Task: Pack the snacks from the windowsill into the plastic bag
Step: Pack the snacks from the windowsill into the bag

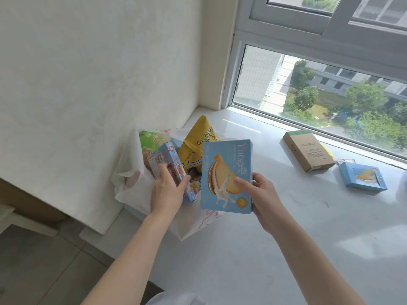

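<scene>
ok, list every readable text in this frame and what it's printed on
"Yuogee": on the light blue biscuit box held in the right hand.
Colourful carton under the left hand: print too blurred to read.
Yellow snack bag and green packet in the plastic bag: lettering unreadable.
Brown cardboard box on the windowsill: label too small.
Small blue box: unreadable.

Bag: white plastic bag (pixel 130 183), open, snack-filled, at windowsill's left end.
Held box: light-blue biscuit box (pixel 226 177), upright beside it.
Windowsill: brown cardboard box (pixel 308 150), small blue box (pixel 362 179), flat.

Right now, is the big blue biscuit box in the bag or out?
Out: the right hand holds the blue biscuit box upright above the plastic bag.
</scene>
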